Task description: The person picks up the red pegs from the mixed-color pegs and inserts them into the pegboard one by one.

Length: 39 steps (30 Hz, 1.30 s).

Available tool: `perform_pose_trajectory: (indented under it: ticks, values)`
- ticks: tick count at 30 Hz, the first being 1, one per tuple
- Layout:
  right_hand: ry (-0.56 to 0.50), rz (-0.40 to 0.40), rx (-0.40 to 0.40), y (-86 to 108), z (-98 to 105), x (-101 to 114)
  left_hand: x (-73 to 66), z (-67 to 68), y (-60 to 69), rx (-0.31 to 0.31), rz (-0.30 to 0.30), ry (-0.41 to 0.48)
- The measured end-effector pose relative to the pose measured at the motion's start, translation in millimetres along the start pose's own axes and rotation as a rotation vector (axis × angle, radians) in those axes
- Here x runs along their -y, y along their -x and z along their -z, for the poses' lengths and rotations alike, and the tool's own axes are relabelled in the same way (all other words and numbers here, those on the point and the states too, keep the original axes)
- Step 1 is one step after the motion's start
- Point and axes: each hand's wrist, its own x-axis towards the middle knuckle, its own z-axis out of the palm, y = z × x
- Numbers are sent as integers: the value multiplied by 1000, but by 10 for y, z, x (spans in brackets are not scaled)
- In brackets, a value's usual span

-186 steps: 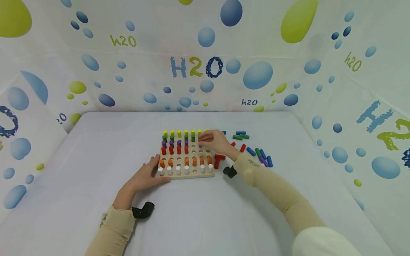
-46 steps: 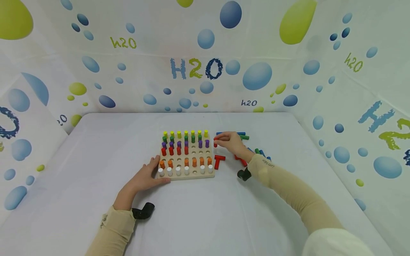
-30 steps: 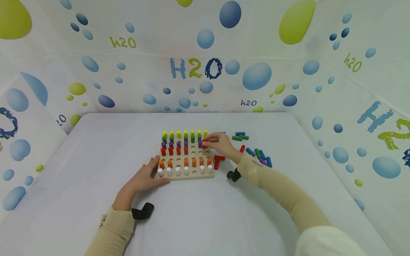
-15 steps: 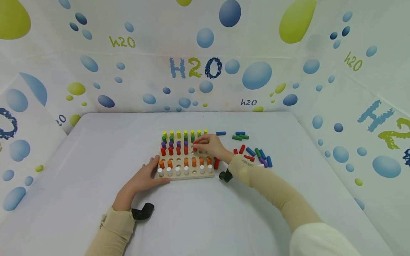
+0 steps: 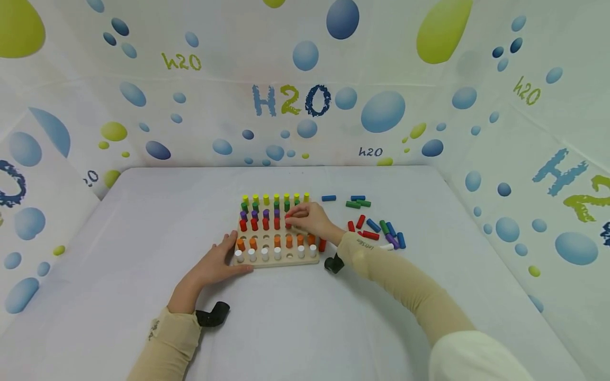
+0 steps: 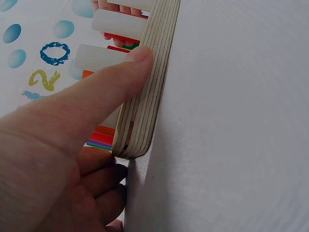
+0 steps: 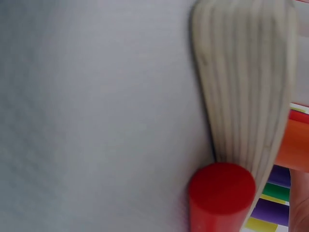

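A wooden pegboard (image 5: 281, 262) stands mid-table with rows of upright yellow, green, purple, red, orange and white pegs. My left hand (image 5: 214, 262) grips its near left corner: the thumb presses the layered front edge (image 6: 157, 72) in the left wrist view, and curled fingers lie against the left side. Over the board's right half, my right hand (image 5: 314, 218) pinches a red peg (image 5: 288, 222) upright at the red row, just right of several standing red pegs. Whether it is fully seated cannot be seen. The hand partly covers the green and purple rows.
Loose pegs lie right of the board: a blue peg (image 5: 329, 198), green pegs (image 5: 358, 203), red pegs (image 5: 370, 235), a purple peg (image 5: 392, 241) and more blue ones (image 5: 401, 241). A red peg (image 7: 222, 193) lies close by the board's right edge, partly behind the right wrist.
A purple peg went in at the right end of its row. My right hand then took a red peg from the right and carried it left to the red row. The left hand stayed put.
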Motion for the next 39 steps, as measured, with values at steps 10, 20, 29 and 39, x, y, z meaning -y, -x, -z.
perform_pose_trajectory:
  ticks: [10,20,29,39]
  values:
    - [1,8,-6,-25,-22,-27,6,8,1,6,10,0]
    - [48,15,-1,-22,-36,-31,32,-5,-9,-8,-14,-15]
    - [68,15,7,-1,-18,15,41,-12,-16,-7,-13,-21]
    - [53,1,-16,69,177,87,31,2,-14,-10,-22,-19]
